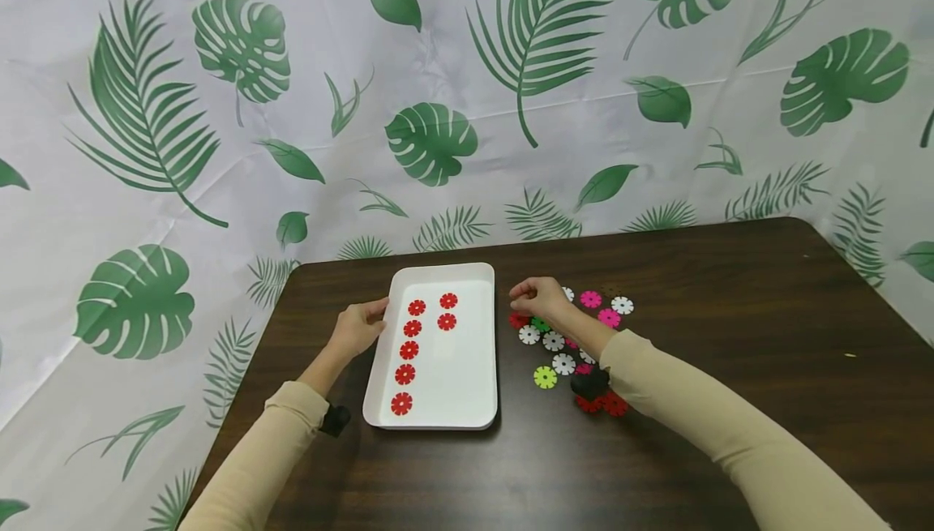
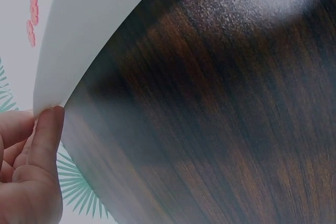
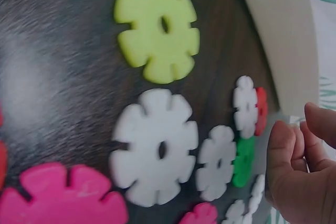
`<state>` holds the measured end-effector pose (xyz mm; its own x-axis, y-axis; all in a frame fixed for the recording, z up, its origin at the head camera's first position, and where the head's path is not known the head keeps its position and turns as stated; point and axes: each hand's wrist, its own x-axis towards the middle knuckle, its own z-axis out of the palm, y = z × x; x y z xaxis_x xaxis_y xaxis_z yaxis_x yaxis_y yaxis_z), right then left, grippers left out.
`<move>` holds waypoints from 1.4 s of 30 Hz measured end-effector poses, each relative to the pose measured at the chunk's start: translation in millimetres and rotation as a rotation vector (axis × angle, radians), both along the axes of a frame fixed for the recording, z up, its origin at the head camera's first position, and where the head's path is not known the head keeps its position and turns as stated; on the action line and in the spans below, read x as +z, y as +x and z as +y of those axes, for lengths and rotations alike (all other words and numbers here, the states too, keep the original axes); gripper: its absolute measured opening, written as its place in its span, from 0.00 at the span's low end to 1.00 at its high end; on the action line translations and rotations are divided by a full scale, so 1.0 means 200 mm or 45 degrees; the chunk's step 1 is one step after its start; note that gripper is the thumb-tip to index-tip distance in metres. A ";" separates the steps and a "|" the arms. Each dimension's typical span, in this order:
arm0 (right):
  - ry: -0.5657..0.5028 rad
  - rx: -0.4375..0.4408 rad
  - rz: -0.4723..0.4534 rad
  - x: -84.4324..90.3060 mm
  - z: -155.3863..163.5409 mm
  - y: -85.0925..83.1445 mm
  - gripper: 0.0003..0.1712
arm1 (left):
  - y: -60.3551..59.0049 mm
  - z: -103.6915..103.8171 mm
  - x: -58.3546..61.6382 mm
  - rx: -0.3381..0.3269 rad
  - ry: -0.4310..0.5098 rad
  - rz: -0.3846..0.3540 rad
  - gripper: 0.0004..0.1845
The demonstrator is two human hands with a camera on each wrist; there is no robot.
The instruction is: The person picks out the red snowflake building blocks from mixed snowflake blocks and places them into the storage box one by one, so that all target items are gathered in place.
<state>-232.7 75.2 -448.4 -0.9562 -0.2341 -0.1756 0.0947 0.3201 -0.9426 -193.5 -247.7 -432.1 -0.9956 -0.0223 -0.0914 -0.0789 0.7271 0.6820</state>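
Observation:
A white tray (image 1: pixel 460 369) lies on the dark wooden table (image 1: pixel 730 312) with several red flower-shaped discs (image 1: pixel 409 349) in two columns. My left hand (image 1: pixel 357 328) holds the tray's left rim; in the left wrist view its thumb (image 2: pixel 47 129) presses the tray's edge (image 2: pixel 94 19). My right hand (image 1: pixel 536 296) hovers just right of the tray over a loose pile of discs, its fingers (image 3: pixel 299 166) curled together with nothing seen between them. Below it lie a red disc (image 1: pixel 518 320), a green one (image 3: pixel 242 161) and white ones (image 3: pixel 155 148).
The pile holds pink (image 1: pixel 590 299), white (image 1: pixel 623 305), lime (image 1: pixel 544 377) and red (image 1: pixel 613 405) discs, partly under my right forearm. A leaf-print cloth (image 1: pixel 438 142) hangs behind and beside the table. Bare wood stretches to the right.

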 end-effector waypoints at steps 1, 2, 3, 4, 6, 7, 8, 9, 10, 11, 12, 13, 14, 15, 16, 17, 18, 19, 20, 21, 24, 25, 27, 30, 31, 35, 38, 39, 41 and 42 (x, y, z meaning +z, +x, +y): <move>0.026 0.008 0.024 -0.01 0.01 0.00 0.15 | 0.00 0.00 0.00 -0.002 0.000 0.000 0.25; 0.054 0.017 0.050 -0.01 0.01 0.00 0.15 | 0.00 0.00 0.00 0.000 0.002 -0.002 0.25; 0.084 0.023 0.079 -0.02 0.01 0.01 0.15 | 0.00 0.00 0.00 0.000 0.001 -0.004 0.25; 0.107 0.033 0.106 -0.02 0.01 0.01 0.15 | 0.00 0.00 0.00 0.003 0.001 -0.005 0.25; 0.142 0.036 0.139 -0.03 0.02 0.01 0.16 | 0.00 0.00 0.00 0.001 -0.003 -0.005 0.25; 0.158 0.035 0.147 -0.04 0.02 0.01 0.16 | 0.00 0.00 0.00 0.001 -0.004 -0.005 0.25; 0.183 0.035 0.158 -0.04 0.01 0.01 0.17 | 0.00 0.00 0.01 0.003 -0.002 -0.007 0.25; 0.204 0.034 0.171 -0.04 0.01 0.02 0.17 | 0.00 0.00 0.01 0.001 -0.004 -0.006 0.25; 0.216 0.034 0.178 -0.04 0.01 0.02 0.18 | 0.00 0.00 0.01 0.000 -0.003 -0.007 0.25; 0.235 0.034 0.189 -0.05 0.01 0.02 0.18 | 0.00 0.00 0.01 -0.001 -0.002 -0.007 0.25; 0.256 0.042 0.207 -0.05 0.01 0.02 0.18 | 0.00 0.00 0.01 -0.001 -0.001 -0.007 0.25; 0.271 0.045 0.215 -0.05 0.01 0.02 0.18 | 0.00 0.00 0.01 -0.003 -0.002 -0.007 0.25; 0.288 0.052 0.230 -0.05 0.00 0.02 0.18 | 0.00 0.00 0.01 -0.004 -0.003 -0.007 0.25; 0.305 0.062 0.246 -0.05 0.00 0.02 0.19 | 0.00 0.00 0.01 -0.007 -0.006 -0.006 0.25; 0.331 0.075 0.269 -0.05 0.00 0.02 0.19 | 0.00 0.00 0.01 -0.007 -0.006 -0.006 0.25; 0.366 0.092 0.300 -0.05 0.00 0.02 0.19 | 0.00 0.00 0.01 -0.007 -0.005 -0.006 0.25; 0.397 0.103 0.325 -0.05 0.00 0.02 0.19 | 0.00 0.00 0.01 -0.008 -0.003 -0.006 0.25; 0.423 0.112 0.347 -0.05 0.00 0.02 0.19 | 0.00 0.00 0.01 -0.007 -0.003 -0.006 0.25; 0.456 0.122 0.379 -0.05 0.00 0.02 0.19 | 0.00 0.00 0.01 -0.008 -0.003 -0.007 0.25; 0.485 0.131 0.411 -0.05 -0.01 0.02 0.19 | 0.00 0.00 0.01 -0.007 -0.001 -0.008 0.25; 0.536 0.139 0.468 -0.05 -0.01 0.02 0.17 | 0.00 0.00 0.02 -0.004 0.003 -0.010 0.25; 0.546 0.141 0.483 -0.05 -0.01 0.02 0.17 | 0.00 0.00 0.02 -0.004 0.005 -0.011 0.25; 0.561 0.144 0.499 -0.06 -0.02 0.02 0.16 | 0.00 0.00 0.02 -0.005 0.008 -0.012 0.25; 0.571 0.141 0.504 -0.05 -0.02 0.02 0.15 | 0.00 0.00 0.02 -0.004 0.012 -0.015 0.25; 0.573 0.142 0.506 -0.05 -0.01 0.02 0.15 | 0.00 0.00 0.02 -0.003 0.014 -0.017 0.25; 0.572 0.152 0.499 -0.06 -0.01 0.01 0.15 | -0.01 0.00 0.02 -0.001 0.008 -0.023 0.25; 0.579 0.176 0.497 -0.07 -0.01 0.01 0.17 | -0.01 0.00 0.01 -0.001 0.001 -0.026 0.25; 0.583 0.184 0.501 -0.07 -0.01 0.00 0.18 | -0.01 -0.01 0.01 0.000 0.002 -0.028 0.25; 0.593 0.199 0.511 -0.07 -0.01 0.00 0.18 | -0.01 0.00 0.01 -0.001 0.003 -0.026 0.25; 0.598 0.204 0.517 -0.07 0.00 0.00 0.18 | -0.01 0.00 0.01 0.000 0.001 -0.027 0.25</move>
